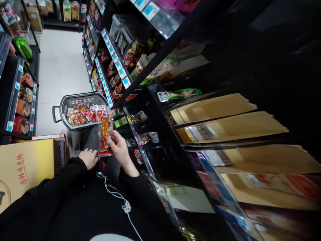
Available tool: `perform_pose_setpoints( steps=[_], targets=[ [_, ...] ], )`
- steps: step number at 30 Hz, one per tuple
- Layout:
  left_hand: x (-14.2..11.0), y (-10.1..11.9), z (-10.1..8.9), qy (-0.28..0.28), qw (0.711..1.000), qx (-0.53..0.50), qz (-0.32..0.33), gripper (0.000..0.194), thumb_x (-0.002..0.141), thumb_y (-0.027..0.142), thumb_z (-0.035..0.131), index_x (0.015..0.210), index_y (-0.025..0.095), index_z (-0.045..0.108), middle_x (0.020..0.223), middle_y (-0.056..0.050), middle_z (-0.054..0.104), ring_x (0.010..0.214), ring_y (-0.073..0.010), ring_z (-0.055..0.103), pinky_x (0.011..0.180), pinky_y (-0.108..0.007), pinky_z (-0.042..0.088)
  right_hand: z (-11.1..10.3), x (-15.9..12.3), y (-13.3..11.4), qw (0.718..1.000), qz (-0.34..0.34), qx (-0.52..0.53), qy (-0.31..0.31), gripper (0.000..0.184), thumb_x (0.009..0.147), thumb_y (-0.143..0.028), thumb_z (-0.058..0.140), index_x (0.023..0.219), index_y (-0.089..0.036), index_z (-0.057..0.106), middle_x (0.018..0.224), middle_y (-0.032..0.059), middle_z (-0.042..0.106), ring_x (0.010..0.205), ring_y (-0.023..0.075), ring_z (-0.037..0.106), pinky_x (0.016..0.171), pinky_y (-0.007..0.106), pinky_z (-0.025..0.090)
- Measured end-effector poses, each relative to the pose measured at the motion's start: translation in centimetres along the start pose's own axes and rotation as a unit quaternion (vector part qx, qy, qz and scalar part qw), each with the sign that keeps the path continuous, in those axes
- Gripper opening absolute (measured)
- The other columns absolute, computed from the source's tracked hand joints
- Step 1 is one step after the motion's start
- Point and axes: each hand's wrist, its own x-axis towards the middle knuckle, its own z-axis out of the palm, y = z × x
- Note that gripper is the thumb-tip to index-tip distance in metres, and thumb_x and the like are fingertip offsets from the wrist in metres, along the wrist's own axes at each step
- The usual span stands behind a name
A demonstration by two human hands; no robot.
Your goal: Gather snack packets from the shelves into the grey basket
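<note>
White-grey floor tiles [50, 60], smooth and faintly shiny, run along the aisle, with the dark grey plastic basket [62, 115] standing on them. Small red, clear-wrapped packs [80, 115] lie heaped inside the basket. Just on the person's side of the basket, the right hand [120, 149] pinches a clear and red snack packet [105, 132], thumb on its front. The left hand [89, 158], fingers slightly bent, is beside the packet's lower end; whether its fingertips touch it, I cannot tell. Black shelving [8, 97] with blue-and-white price labels [17, 85] stands left of the basket, more shelving [106, 80] right of it. Nearer than the basket, on the left, sits a tan and yellow cardboard box [32, 167]. Hanging packages [235, 124] fill the right side, partly blurred.
</note>
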Motion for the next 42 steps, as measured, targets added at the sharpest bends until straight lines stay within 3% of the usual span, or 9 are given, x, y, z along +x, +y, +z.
perform_pose_setpoints(
  steps=[7,10,16,22,25,29,34,39,42],
  targets=[
    [-0.8,-0.1,0.0,-0.064,0.975,0.21,-0.024,0.042,0.077,0.028,0.056,0.117,0.014,0.058,0.12,-0.025,0.056,0.118,-0.0433,0.043,0.092,-0.058,0.03,-0.1,-0.2,0.2,1.0,0.0,0.001,0.015,0.033,0.076,-0.052,0.06,0.076,-0.02,0.049,0.068,-0.0008,0.051,0.061,0.0125,0.045,0.059,0.026,0.039],
    [-0.9,0.2,-0.2,-0.086,0.965,0.245,-0.017,0.045,0.079,0.031,0.055,0.121,0.013,0.056,0.12,-0.026,0.056,0.115,-0.043,0.046,0.09,-0.056,0.034,-0.1,-0.4,-0.4,0.995,0.03,0.094,0.0,0.037,0.072,-0.056,0.062,0.078,-0.022,0.048,0.063,-0.0019,0.048,0.056,0.0122,0.043,0.054,0.027,0.037],
    [-0.9,0.3,-0.2,-0.102,0.954,0.282,-0.017,0.052,0.082,0.032,0.053,0.129,0.01,0.05,0.122,-0.029,0.054,0.116,-0.0442,0.046,0.089,-0.055,0.036,-0.3,-1.3,-1.3,0.932,0.093,0.348,-0.047,0.05,0.073,-0.063,0.052,0.065,-0.023,0.022,0.041,-0.012,0.005,0.037,0.0081,0.004,0.038,0.023,0.015],
    [-0.8,0.2,-0.3,-0.11,0.949,0.295,-0.017,0.053,0.083,0.033,0.052,0.131,0.01,0.049,0.122,-0.028,0.054,0.116,-0.0431,0.047,0.088,-0.053,0.036,0.2,-1.4,-1.6,0.929,0.052,0.364,-0.033,0.061,0.064,-0.073,0.054,0.066,-0.023,0.018,0.043,-0.012,0.001,0.041,0.0092,0.002,0.039,0.023,0.015],
    [-0.9,0.4,-0.3,-0.111,0.948,0.299,-0.02,0.053,0.083,0.034,0.052,0.131,0.011,0.049,0.122,-0.028,0.054,0.116,-0.0433,0.046,0.088,-0.054,0.036,0.3,-1.0,-1.3,0.954,0.048,0.294,-0.04,0.049,0.074,-0.067,0.048,0.067,-0.024,0.026,0.044,-0.0096,0.011,0.041,0.0103,0.012,0.042,0.024,0.021],
    [-0.9,0.6,-0.4,-0.116,0.944,0.308,-0.03,0.053,0.083,0.034,0.053,0.131,0.013,0.049,0.124,-0.027,0.054,0.117,-0.0413,0.047,0.089,-0.053,0.036,-0.3,-0.4,0.6,1.0,0.007,0.001,0.004,0.036,0.084,-0.057,0.043,0.072,-0.022,0.043,0.054,-0.0034,0.04,0.05,0.0118,0.035,0.051,0.026,0.028],
    [-0.9,0.6,-0.2,-0.133,0.935,0.326,-0.041,0.059,0.083,0.037,0.053,0.135,0.01,0.044,0.127,-0.024,0.053,0.119,-0.039,0.045,0.092,-0.051,0.037,-0.3,3.7,3.4,0.956,0.03,-0.292,0.031,0.028,0.092,-0.038,0.031,0.085,-0.02,0.052,0.076,0.0027,0.059,0.068,0.0153,0.054,0.064,0.025,0.038],
    [-0.7,0.3,-0.4,-0.136,0.925,0.35,-0.052,0.059,0.084,0.04,0.049,0.137,0.014,0.042,0.129,-0.02,0.053,0.121,-0.0355,0.045,0.093,-0.047,0.038,2.2,13.5,3.5,0.923,0.106,-0.369,-0.038,0.031,0.093,-0.021,0.029,0.11,-0.009,0.052,0.111,0.0189,0.061,0.103,0.0227,0.059,0.086,0.03,0.043],
    [-0.5,0.4,-1.1,-0.142,0.914,0.377,-0.043,0.059,0.086,0.041,0.046,0.138,0.016,0.04,0.131,-0.018,0.053,0.121,-0.034,0.047,0.093,-0.045,0.04,3.0,15.0,2.8,0.918,0.107,-0.377,-0.051,0.027,0.091,-0.014,0.035,0.105,-0.006,0.057,0.111,0.0217,0.062,0.104,0.0246,0.06,0.089,0.032,0.042]
  ],
)
